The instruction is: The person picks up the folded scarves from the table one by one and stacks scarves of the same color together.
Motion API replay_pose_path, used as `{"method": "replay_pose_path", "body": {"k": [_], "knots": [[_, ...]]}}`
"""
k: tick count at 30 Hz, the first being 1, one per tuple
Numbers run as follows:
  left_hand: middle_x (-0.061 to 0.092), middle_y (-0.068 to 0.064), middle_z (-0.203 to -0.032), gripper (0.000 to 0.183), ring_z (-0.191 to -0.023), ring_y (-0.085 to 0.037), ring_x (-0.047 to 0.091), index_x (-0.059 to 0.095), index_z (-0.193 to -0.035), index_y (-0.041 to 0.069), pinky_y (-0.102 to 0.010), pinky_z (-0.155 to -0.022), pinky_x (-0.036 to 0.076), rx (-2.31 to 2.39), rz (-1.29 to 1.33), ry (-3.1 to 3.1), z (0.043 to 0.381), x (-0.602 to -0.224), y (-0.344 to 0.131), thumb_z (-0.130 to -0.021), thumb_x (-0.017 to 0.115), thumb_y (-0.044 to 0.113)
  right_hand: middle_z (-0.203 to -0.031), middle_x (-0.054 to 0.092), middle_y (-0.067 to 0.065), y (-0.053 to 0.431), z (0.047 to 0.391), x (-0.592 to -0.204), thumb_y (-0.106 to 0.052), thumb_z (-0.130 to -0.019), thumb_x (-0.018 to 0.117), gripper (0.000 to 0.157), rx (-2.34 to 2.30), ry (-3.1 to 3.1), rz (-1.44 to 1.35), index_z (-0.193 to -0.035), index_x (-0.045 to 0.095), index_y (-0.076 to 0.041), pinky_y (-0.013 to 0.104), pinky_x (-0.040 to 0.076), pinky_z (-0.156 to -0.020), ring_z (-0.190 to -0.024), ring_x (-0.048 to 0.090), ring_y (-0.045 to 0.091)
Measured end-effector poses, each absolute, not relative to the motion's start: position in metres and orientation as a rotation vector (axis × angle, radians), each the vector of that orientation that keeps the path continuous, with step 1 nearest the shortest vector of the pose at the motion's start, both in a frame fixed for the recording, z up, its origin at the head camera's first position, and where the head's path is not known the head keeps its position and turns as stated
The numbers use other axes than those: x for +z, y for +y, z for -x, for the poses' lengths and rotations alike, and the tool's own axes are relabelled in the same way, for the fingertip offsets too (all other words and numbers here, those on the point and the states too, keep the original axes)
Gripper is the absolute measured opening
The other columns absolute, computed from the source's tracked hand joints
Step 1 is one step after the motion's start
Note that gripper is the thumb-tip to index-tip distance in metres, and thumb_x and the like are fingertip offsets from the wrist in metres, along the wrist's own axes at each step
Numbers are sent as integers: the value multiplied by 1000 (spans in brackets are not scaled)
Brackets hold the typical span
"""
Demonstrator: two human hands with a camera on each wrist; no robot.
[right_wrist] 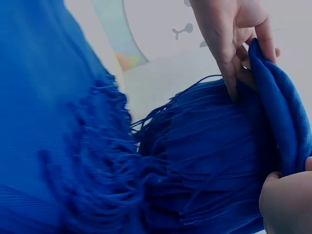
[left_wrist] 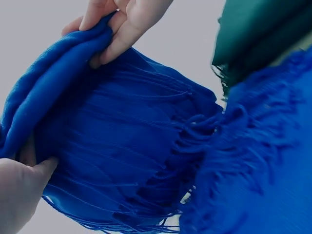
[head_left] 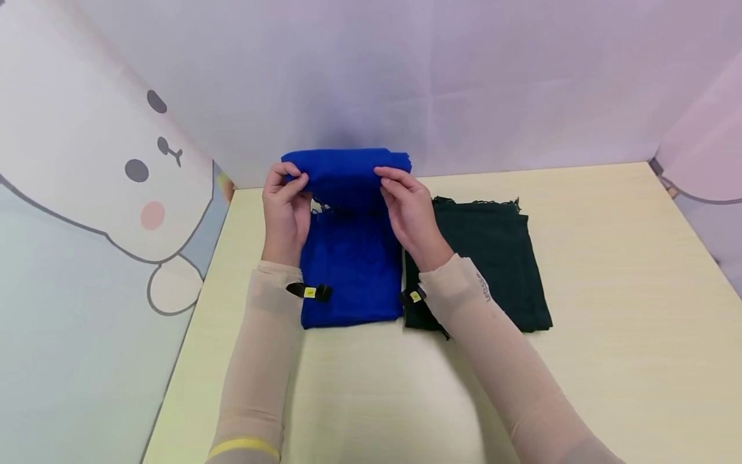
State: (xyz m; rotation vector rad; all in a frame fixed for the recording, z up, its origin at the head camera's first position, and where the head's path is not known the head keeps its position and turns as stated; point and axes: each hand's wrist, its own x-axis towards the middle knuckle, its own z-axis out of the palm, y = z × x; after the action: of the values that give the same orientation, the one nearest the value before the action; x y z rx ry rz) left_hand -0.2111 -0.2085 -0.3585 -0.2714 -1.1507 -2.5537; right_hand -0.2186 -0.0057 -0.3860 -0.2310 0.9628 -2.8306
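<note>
A blue fringed scarf [head_left: 350,270] lies folded on the table, its far part lifted into a raised fold [head_left: 342,164]. My left hand [head_left: 286,206] pinches the left end of that fold between thumb and fingers. At the right end, my right hand [head_left: 413,209] grips the cloth the same way. Both wrist views show the rolled upper edge [left_wrist: 58,73] held between the two hands. Loose fringe [right_wrist: 107,146] hangs below it, above the flat part of the scarf.
A dark green fringed scarf [head_left: 493,264] lies folded on the table to the right, partly under my right forearm. Behind the pale wooden table [head_left: 382,393] hangs a whitish cloth backdrop [head_left: 493,84]. A cartoon-printed panel [head_left: 87,193] borders the left side.
</note>
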Motion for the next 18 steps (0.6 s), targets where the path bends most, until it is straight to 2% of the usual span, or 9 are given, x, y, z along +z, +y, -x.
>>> {"method": "replay_pose_path", "body": {"k": [4,9,16,18], "knots": [[44,-6,-77,17,-62,-17,45,54,-78,0,-26,-62,38,-2556,227,-1170,205,-372,-214,-82,58,-17,-126,53,10,-7,211,-397,3,-92,54,20,-2781,1015,218,-103,70,-3,33,37,-103,-101,56,15],[44,-6,-78,16,-62,-18,45,54,-79,0,-27,-62,37,-2562,197,-1196,194,-384,-219,-82,60,-15,-131,49,9,-5,203,-404,-1,-93,54,21,-2721,1095,219,-109,68,-3,42,25,-111,-107,54,16],[45,-7,-82,14,-65,-17,48,55,-81,-1,-26,-63,39,-2566,202,-1227,182,-393,-220,-83,59,-14,-128,52,8,1,190,-408,-3,-94,53,22,-2652,1205,238,-113,65,-3,33,37,-104,-108,53,16],[45,-7,-83,14,-66,-17,49,55,-81,-1,-26,-64,40,-2568,196,-1236,178,-395,-221,-83,59,-14,-127,53,8,2,187,-409,-5,-94,54,22,-2630,1235,236,-114,65,-3,33,38,-104,-108,53,16]]}}
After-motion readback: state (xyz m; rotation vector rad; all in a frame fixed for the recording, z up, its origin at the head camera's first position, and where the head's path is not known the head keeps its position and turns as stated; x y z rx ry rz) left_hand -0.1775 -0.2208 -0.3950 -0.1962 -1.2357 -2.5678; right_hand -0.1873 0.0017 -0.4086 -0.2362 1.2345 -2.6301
